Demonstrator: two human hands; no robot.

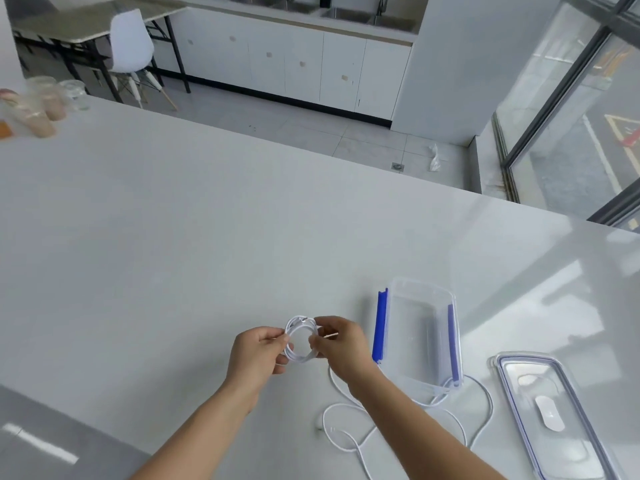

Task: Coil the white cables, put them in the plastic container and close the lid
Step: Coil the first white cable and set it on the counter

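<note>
Both hands up over the white surface (207, 237), working one white cable into a small coil (300, 339). Left hand (258, 355) pinches the coil's left side between thumb and fingers, looks like it's there to keep the loops stacked so they don't spring apart. Right hand (341, 344) grips the coil's right side, fingertips curled around the strands, probably feeding or tucking the last bit; can't tell if the end is wrapped around yet. Coil held in the air, just left of the plastic container (420, 336), which sits open with blue clips folded out, empty as far as visible, so drop-in is a short move right. Lid (550, 414) lies flat on the surface to the right of the container, apart from it, out of the way for loading. A second loose cable (349, 441) sprawls uncoiled on the surface below the right forearm, one stretch running up to and touching the container's near edge. Judgement: first coil near done, nothing in the container yet, second cable and lid closing left. Risk: coil unwinds on release if not secured. Cups (41, 105) far left, unrelated.
</note>
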